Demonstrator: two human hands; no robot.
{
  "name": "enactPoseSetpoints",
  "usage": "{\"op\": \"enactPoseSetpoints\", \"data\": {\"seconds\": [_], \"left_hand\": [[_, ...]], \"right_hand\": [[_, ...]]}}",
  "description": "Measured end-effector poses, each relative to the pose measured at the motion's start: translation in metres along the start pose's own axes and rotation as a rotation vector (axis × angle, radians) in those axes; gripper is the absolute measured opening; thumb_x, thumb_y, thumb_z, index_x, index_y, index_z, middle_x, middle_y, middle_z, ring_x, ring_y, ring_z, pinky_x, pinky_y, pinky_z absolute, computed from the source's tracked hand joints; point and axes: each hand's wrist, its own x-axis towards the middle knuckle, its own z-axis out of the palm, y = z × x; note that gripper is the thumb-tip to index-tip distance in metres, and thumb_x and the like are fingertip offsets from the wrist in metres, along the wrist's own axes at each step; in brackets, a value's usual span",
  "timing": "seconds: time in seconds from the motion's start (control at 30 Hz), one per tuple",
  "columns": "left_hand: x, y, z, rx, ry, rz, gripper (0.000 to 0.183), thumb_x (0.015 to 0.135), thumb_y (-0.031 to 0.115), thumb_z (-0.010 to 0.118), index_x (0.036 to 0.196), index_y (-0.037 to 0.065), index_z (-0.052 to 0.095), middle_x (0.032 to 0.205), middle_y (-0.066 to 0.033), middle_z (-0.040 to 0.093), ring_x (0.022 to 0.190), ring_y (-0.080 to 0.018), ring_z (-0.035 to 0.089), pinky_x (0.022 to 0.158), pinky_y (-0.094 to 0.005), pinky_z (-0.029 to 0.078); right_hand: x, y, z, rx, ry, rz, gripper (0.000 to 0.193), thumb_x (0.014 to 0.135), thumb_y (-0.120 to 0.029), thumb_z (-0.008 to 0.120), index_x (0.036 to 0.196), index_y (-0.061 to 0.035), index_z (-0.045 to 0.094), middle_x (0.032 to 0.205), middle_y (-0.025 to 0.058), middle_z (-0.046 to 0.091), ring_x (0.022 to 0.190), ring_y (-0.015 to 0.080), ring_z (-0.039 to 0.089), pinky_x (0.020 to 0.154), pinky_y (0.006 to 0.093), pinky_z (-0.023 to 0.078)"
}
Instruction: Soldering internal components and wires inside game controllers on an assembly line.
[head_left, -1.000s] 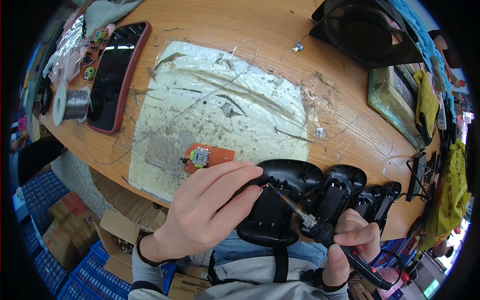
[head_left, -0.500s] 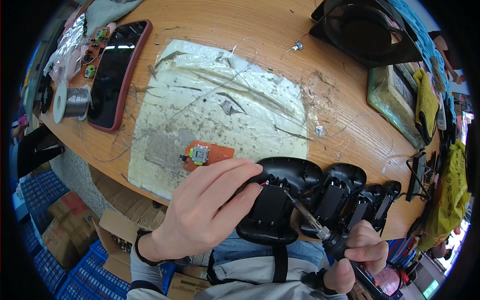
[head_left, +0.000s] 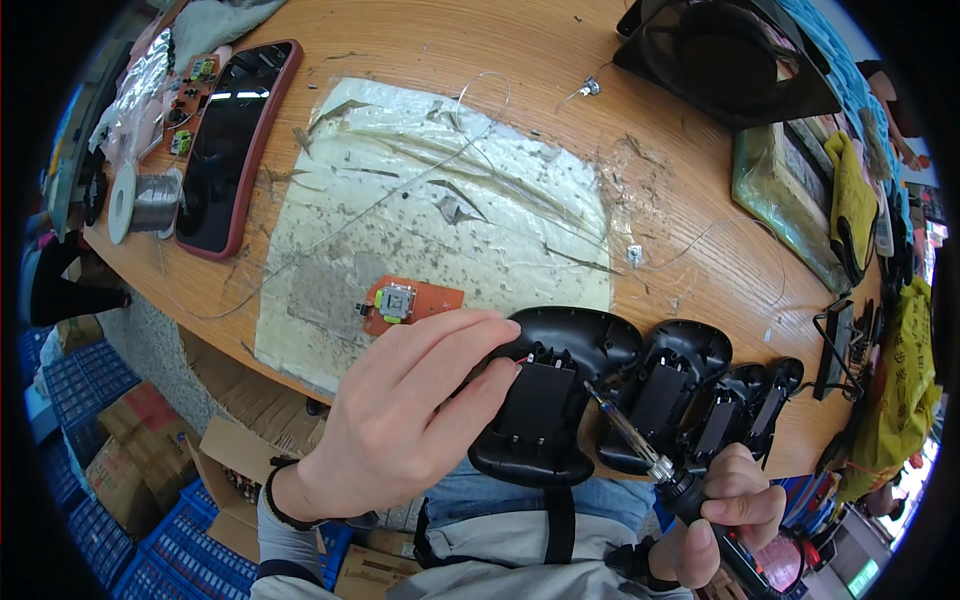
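My left hand [head_left: 415,415] reaches over the near edge of the table, its thumb and finger closed at the left side of a black game controller shell [head_left: 536,400]. A short bit of red wire [head_left: 524,360] shows at the fingertips, beside metal contacts at the top of the shell's battery box. In my right hand [head_left: 738,515] is a soldering iron [head_left: 632,437], its tip just right of the battery box and seemingly apart from the wire. An orange-brown circuit board [head_left: 433,298] with a grey joystick module lies beyond my left hand, which partly overlaps it.
More black controller shells [head_left: 661,392] stand in a row to the right. A pale, stained sheet [head_left: 420,220] covers the table's middle, with thin solder wire [head_left: 385,213] across it. A phone [head_left: 235,150] and solder spool [head_left: 148,203] lie left; a black fan-like box [head_left: 725,65] stands far right.
The soldering iron's tip has drawn back rightward, away from the contacts and red wire. My left hand keeps its pinch at the shell. The view has shifted slightly.
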Motion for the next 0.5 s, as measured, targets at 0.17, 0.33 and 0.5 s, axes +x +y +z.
{"op": "enactPoseSetpoints", "data": {"seconds": [0.17,0.33,0.5], "left_hand": [[-0.001,0.001,-0.003,0.008,-0.035,-0.001,0.022,0.061,-0.002,0.071,0.081,0.001,0.064,0.097,-0.0111,0.062,0.09,-0.0273,0.06,0.072,-0.0335,0.048],[-0.006,0.006,-0.022,0.018,0.018,-0.146,0.027,0.059,0.0,0.072,0.085,0.004,0.065,0.1,-0.0103,0.061,0.095,-0.0289,0.057,0.076,-0.0365,0.046],[-0.037,0.014,-0.034,0.104,0.122,-0.374,0.026,0.06,0.0,0.073,0.085,0.006,0.066,0.098,-0.0071,0.059,0.091,-0.028,0.053,0.074,-0.036,0.044]], "right_hand": [[-0.002,-0.001,0.001,0.007,0.034,0.019,0.026,0.066,-0.021,0.061,0.076,-0.0067,0.041,0.047,0.0007,0.033,0.043,0.0102,0.026,0.049,0.0295,0.023],[-0.008,0.0,-0.001,0.001,0.119,0.027,0.026,0.067,-0.022,0.061,0.074,-0.0071,0.041,0.05,0.0011,0.034,0.045,0.0102,0.026,0.05,0.0293,0.024],[-0.01,0.0,-0.009,0.013,0.074,0.052,0.026,0.067,-0.022,0.062,0.075,-0.0064,0.042,0.051,0.0015,0.035,0.045,0.0103,0.027,0.05,0.0292,0.024]]}}
